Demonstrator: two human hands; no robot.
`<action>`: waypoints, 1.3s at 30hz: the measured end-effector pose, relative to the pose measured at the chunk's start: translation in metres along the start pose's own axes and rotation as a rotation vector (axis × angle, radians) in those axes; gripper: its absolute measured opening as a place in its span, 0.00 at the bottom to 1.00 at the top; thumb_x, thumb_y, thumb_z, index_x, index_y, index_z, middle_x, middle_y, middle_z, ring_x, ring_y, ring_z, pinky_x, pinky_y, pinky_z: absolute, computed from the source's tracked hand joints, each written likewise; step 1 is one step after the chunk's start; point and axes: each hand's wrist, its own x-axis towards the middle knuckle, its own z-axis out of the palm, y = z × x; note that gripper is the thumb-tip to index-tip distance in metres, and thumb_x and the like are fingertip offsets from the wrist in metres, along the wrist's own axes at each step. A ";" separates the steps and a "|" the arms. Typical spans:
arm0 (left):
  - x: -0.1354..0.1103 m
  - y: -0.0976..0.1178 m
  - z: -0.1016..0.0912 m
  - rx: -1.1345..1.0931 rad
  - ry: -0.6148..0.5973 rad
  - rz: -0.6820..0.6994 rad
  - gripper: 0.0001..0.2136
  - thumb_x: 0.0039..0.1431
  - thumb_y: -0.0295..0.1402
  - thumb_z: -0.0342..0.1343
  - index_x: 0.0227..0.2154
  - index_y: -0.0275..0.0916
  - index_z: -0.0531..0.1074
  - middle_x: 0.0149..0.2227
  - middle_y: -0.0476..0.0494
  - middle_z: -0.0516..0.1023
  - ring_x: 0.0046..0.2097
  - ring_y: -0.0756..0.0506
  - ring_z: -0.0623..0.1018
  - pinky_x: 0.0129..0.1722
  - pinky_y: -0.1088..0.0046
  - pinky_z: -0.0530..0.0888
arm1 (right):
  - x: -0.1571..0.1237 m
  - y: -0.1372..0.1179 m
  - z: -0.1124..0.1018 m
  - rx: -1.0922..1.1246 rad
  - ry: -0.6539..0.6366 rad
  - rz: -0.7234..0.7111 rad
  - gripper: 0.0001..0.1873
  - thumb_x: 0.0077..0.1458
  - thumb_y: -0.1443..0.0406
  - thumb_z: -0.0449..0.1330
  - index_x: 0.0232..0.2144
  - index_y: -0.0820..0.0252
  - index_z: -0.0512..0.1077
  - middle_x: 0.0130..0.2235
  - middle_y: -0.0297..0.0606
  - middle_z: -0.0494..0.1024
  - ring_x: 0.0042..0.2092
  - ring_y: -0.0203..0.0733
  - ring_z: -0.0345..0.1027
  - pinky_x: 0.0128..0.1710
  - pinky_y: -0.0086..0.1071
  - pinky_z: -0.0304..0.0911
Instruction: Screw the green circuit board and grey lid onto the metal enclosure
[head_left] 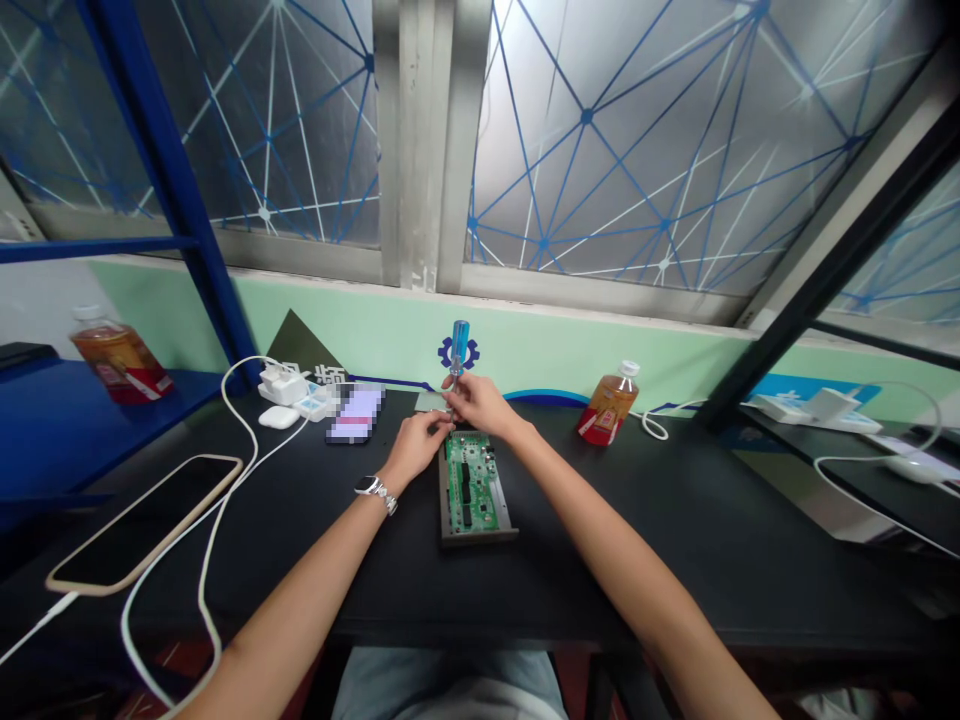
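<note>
On black tabletop [675, 480] — chip-studded green circuit board [480, 487], blue screwdriver [460, 343] clamped in right hand [480, 402]; left hand [412, 448] — hold unclear.

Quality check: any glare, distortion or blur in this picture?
Head view: the large window right of centre glows brightest; head view: wide-angle stretch, the far-left bottle seeming to lean outward; head view: one phone is masked by coarse pixels; head view: the circuit board is distinguishable, its tiniest parts indistinct.
</note>
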 end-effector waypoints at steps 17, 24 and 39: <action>0.001 0.001 0.004 -0.070 -0.012 -0.005 0.11 0.64 0.35 0.54 0.40 0.40 0.81 0.41 0.43 0.85 0.43 0.41 0.82 0.44 0.68 0.76 | 0.001 0.009 0.000 0.187 -0.111 0.036 0.14 0.62 0.64 0.57 0.50 0.61 0.69 0.26 0.31 0.74 0.28 0.38 0.75 0.30 0.29 0.69; 0.001 0.003 0.004 -0.041 0.031 -0.034 0.10 0.63 0.36 0.56 0.39 0.40 0.82 0.40 0.43 0.85 0.41 0.41 0.82 0.44 0.67 0.75 | 0.000 0.000 -0.001 0.040 0.101 0.034 0.17 0.59 0.52 0.61 0.42 0.58 0.68 0.28 0.32 0.77 0.29 0.39 0.74 0.31 0.30 0.66; 0.001 0.003 0.007 -0.054 0.057 -0.040 0.09 0.61 0.36 0.58 0.39 0.41 0.82 0.43 0.42 0.85 0.44 0.40 0.82 0.48 0.63 0.76 | -0.001 -0.022 -0.004 -0.332 0.416 0.118 0.24 0.58 0.43 0.57 0.26 0.56 0.65 0.24 0.33 0.73 0.28 0.40 0.67 0.29 0.30 0.55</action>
